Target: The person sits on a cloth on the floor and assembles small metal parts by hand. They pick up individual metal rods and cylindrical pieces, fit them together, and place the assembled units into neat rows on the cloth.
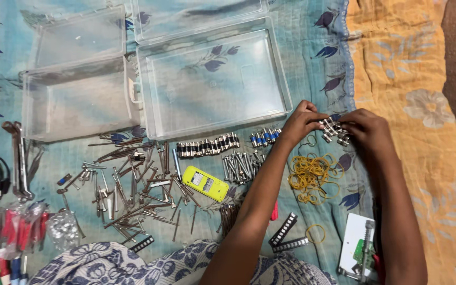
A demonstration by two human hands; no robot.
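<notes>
At ten o'clock, a small clear box (75, 97) lies open, nothing inside. At twelve, a larger clear case (215, 79), likewise bare. At two o'clock, left hand (301, 122) and right hand (368, 129) together pinch a bundle of metal connectors (332, 129) above yellow rubber bands (312, 177).

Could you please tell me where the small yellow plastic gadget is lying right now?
In the head view, the small yellow plastic gadget lies on the blue floral cloth at lower centre, between the scattered metal screws and the left forearm.
</notes>
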